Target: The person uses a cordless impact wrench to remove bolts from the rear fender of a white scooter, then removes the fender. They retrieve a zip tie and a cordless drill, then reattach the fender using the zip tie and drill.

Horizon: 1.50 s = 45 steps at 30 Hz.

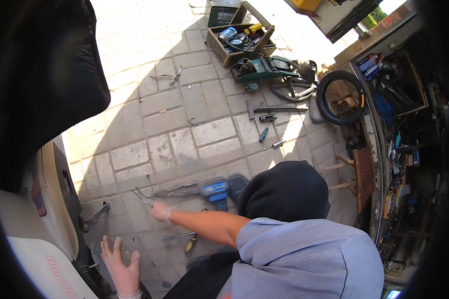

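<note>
Clearly, our gloved left hand (pixel 120 269) is spread and empty, fingers pointing up, thumb apart, just beside the white scooter panel (pixel 32 269); our right hand is out of sight, its grip untellable. Over the paving (pixel 214 133), a co-worker's outstretched arm (pixel 204 224) ends in a gloved fist (pixel 160 211) grasping a thin metal tool (pixel 143 198).

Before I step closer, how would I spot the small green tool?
At the top, find the open brown wooden toolbox, then the green metal jack below it. Further down lies a grey metal hammer. The small green tool lies below the hammer, set apart by its colour from the short silver tube beside it.
</note>
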Motion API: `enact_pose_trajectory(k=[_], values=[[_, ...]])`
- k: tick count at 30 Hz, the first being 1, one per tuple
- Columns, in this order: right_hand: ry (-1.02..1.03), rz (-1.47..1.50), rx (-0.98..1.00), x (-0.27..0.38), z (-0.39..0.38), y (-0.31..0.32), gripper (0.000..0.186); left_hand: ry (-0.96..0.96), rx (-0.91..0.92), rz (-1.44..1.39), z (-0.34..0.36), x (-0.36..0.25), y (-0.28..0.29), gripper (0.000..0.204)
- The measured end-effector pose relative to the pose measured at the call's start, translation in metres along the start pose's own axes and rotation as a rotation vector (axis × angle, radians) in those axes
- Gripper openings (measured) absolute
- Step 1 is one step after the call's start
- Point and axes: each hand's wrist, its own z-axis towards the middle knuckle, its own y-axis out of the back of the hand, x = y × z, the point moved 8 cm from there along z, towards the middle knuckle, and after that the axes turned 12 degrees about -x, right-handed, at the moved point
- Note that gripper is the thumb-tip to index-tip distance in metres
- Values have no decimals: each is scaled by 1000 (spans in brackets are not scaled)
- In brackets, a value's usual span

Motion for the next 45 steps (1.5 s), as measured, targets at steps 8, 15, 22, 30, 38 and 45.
enact_pose_trajectory(k=[8,15,22,30,38,45], values=[[-21,-92,58,-34,-15,-16,42,27,93,-132,-34,-1,-7,57],[149,-25,121,9,-21,-16,42,34,251,-149,-48,-14,-13,60],[-34,74,366,8,-37,-38,33,-58,204,-23,-62,-47,10,61],[37,-43,396,2,-27,-39,33,-148,219,-229,-87,-86,6,55],[5,-36,411,7,-23,-57,38,-40,291,-132,-73,-53,-18,56],[-202,98,404,25,-58,-46,33,-40,457,-199,-64,-44,-55,50]])
